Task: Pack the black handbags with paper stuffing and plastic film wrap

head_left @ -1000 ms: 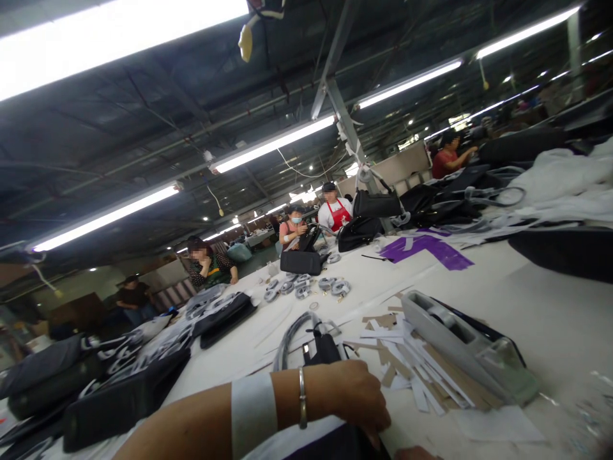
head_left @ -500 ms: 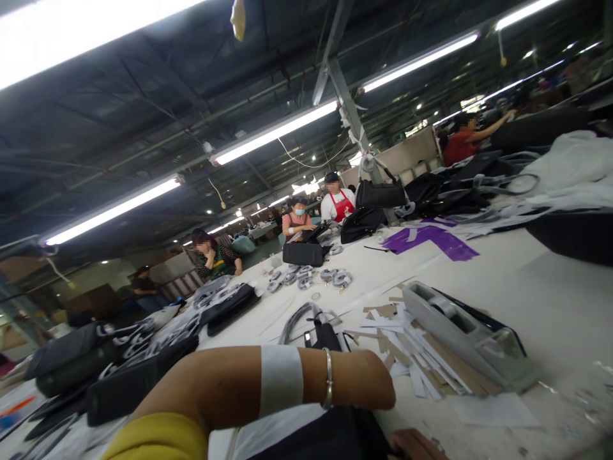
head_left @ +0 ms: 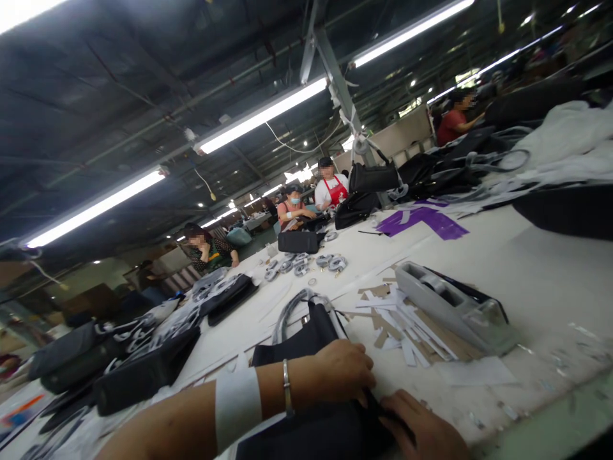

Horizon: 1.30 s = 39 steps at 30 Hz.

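Observation:
A black handbag [head_left: 311,431] lies on the table right in front of me, its near part cut off by the lower frame edge. My left hand [head_left: 343,369] reaches across it, fingers curled closed on the bag's edge. A white band and a silver bangle circle that forearm. Close by on the right, my right hand [head_left: 424,425] has its fingers bent round the same black edge; the fingertips are partly hidden. Beyond my left wrist lies a black bag part [head_left: 304,335] with a grey-wrapped handle [head_left: 282,313]; whether it belongs to the same bag I cannot tell.
A grey tape dispenser [head_left: 450,306] stands at right, beside scattered paper and card strips [head_left: 407,326]. Black bags [head_left: 148,367] pile up at left. Wrapped coils [head_left: 306,263] and purple sheets [head_left: 421,220] lie farther off. Several co-workers are around the far side.
My left hand has turned and lowered, its fingers now on the bag's edge. My right hand has come further into view onto that edge. The view has tipped slightly downward.

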Available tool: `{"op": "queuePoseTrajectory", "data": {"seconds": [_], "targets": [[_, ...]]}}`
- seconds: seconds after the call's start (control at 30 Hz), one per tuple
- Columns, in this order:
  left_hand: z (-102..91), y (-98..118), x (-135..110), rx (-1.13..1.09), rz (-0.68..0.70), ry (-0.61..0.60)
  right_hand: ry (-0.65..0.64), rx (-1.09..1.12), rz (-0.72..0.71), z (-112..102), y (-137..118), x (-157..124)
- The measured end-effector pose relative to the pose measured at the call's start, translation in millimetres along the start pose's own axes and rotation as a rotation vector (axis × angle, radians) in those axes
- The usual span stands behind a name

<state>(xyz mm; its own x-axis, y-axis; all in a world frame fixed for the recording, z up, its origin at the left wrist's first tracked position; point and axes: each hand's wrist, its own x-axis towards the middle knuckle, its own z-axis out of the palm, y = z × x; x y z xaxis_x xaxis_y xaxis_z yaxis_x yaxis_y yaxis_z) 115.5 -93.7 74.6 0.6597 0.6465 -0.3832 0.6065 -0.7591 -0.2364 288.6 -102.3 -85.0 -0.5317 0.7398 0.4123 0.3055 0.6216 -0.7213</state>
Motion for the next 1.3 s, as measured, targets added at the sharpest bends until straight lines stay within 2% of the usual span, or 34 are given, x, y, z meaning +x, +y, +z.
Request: {"op": "queuePoseTrajectory", "data": {"seconds": [0.17,0.3,0.37,0.47,0.6,0.67,0.8,0.9,1.0,1.13,1.23,1.27,1.3], "targets": [[17.2,16,-9,-0.136,-0.227,0.119,-0.072,0.152,0.072,-35,-17,2],[24.4,26,-21,-0.260,-0.375,0.229,-0.053,0.129,0.124,-61,-10,22],[28.1,29,-24,-0.311,-0.406,0.286,-0.146,0.116,0.111,-67,-4,37],[35.1,32,-26,-0.371,-0.416,0.368,-0.355,0.162,0.100,-71,2,61],[44.9,34,-28,-0.431,-0.439,0.504,-0.612,0.355,0.169,-75,-4,88],[49.7,33,-29,-0.464,-0.460,0.592,-0.609,0.484,0.198,-72,-8,94],[61.0,29,-28,-0.504,-0.483,0.799,-0.501,0.804,0.349,-52,-9,91],[70.5,27,-26,-0.513,-0.469,0.870,-0.456,0.945,0.428,-41,-3,86],[78.8,31,-24,-0.503,-0.435,0.858,-0.553,0.865,0.398,-45,0,82],[87.2,42,-20,-0.475,-0.413,0.860,-0.735,0.501,0.239,-65,-4,83],[91.4,50,-15,-0.433,-0.407,0.896,-0.889,0.361,0.254,-76,-8,99],[92.2,51,-13,-0.411,-0.400,0.906,-0.879,0.318,0.264,-78,-10,108],[92.9,53,-12,-0.388,-0.391,0.916,-0.816,0.264,0.260,-78,-12,119]]}}
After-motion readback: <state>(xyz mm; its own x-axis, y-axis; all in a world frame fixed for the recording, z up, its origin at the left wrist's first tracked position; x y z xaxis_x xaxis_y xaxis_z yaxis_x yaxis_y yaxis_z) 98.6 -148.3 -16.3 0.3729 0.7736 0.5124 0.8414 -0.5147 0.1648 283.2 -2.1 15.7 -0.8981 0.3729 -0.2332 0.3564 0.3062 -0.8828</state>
